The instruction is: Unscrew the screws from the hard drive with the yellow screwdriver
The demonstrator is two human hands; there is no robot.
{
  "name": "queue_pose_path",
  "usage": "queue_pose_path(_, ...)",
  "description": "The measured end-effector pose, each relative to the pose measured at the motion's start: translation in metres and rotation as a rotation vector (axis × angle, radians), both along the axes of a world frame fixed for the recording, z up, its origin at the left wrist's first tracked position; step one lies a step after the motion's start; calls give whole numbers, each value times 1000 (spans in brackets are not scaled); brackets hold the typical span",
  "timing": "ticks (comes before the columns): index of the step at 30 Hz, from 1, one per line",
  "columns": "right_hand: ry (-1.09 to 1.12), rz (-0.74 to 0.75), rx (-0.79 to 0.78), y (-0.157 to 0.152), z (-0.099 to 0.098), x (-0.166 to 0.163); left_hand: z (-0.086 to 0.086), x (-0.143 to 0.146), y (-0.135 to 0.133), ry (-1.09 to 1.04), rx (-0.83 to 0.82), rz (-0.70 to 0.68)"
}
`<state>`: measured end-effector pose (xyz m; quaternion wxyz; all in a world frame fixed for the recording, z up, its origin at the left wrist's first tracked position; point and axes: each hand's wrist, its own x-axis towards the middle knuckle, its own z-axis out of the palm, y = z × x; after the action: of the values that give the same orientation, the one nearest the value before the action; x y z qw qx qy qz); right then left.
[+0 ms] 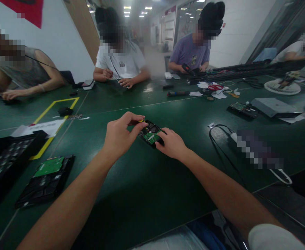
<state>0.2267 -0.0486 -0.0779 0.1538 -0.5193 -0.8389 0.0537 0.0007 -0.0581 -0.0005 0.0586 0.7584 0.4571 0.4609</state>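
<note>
A hard drive with a green circuit board (150, 138) lies on the green table in front of me, board side up. My right hand (172, 143) grips its right edge, thumb at the near side and fingers on top. At the drive's far left corner, my left hand (123, 133) pinches a small yellow thing (142, 121) between thumb and fingers. Most of that yellow piece is hidden by the fingertips, so its kind is unclear. Left of my left forearm rests a second drive (49, 173) in a black frame, its green board facing up.
A black tray (9, 163) stands at the left by a white paper (39, 128). To the right are a blurred-out device with a cable (259, 147), another circuit-board unit (243, 110) and a grey metal box (276, 107). Co-workers (121, 66) sit across the table.
</note>
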Motion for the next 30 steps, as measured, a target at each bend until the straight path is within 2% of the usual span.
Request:
queue_pose_path(6, -9, 0, 16, 0, -1, 0, -1, -1, 1, -4, -43, -7)
queue_pose_path(11, 0, 2, 22, 0, -3, 0, -1, -2, 3, 25, 11, -74)
queue_pose_path(16, -3, 2, 29, 1, -3, 0, 3, -5, 4, 170, 97, -14)
queue_pose_path(20, 6, -3, 24, -1, -2, 0, 3, -8, 5, 193, 132, 32)
queue_pose_path(30, 11, -1, 17, -1, -1, 0, 1, -7, 5, 223, 61, 42)
